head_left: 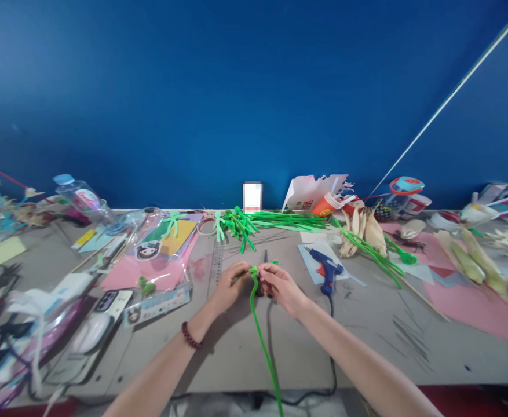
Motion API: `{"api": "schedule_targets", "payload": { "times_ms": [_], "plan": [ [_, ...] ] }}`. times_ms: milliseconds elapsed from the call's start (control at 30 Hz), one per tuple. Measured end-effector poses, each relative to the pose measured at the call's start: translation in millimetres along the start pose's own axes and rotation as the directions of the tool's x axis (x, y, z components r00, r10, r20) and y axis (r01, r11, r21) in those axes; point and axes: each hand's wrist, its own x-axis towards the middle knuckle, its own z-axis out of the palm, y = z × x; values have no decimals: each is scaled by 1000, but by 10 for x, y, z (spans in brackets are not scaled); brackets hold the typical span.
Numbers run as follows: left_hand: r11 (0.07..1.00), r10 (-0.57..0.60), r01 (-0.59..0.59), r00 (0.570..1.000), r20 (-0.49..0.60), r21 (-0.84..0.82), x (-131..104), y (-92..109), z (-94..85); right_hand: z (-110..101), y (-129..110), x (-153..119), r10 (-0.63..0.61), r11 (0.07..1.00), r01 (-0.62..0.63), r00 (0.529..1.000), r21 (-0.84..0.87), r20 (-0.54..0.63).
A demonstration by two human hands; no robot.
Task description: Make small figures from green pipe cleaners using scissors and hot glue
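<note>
Your left hand [231,284] and right hand [281,286], nearly closed, pinch the strand [258,325]: bright green, bunched top, long curving tail.

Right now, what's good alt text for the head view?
Left hand and right hand grip the bunched end of a green strand over a grey table, its tail trailing toward the viewer. A blue glue gun lies to the right, more green stems behind, pink sheets left.

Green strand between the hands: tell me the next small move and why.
Probably steady the green strand with the left hand while the right hand presses its bunched top tighter: both hands' fingertips meet around that bunch, and the long remainder trails down loose.
</note>
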Motion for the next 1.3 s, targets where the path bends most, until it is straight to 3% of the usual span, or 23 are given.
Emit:
{"api": "schedule_targets", "payload": {
  "times_ms": [200,300,367,467,567,667,833,967,1100,1300],
  "plan": [
    [999,-5,7,999,43,-42,-16,12,21,23,28,13,-139,963,129,990,-237,-23],
    [999,8,-5,998,-67,44,-24,53,21,1,49,16,-245,909,201,966,-364,-79],
    [992,52,-34,988,-146,126,-29,89,9,-17,51,9,-360,833,282,930,-476,-78],
    [978,135,-108,980,-146,178,-34,148,-9,-34,42,-9,-500,672,397,866,-625,13],
    [970,189,-166,974,-123,176,-37,205,-9,-41,34,-22,-553,549,459,826,-698,108],
    [970,204,-182,970,-134,159,-39,242,0,-48,25,-27,-572,491,490,805,-721,157],
    [981,169,-154,978,-125,120,-42,225,6,-42,-7,-37,-575,458,484,801,-746,167],
    [999,48,-49,990,-136,-4,-51,183,46,-17,-12,-56,-584,467,490,796,-736,159],
    [993,-55,43,992,-112,-112,-59,179,91,4,-9,-67,-573,510,475,809,-717,128],
    [993,-57,44,990,-129,-107,-46,183,74,-35,-18,-16,-511,578,443,851,-685,120]
  ]
}}
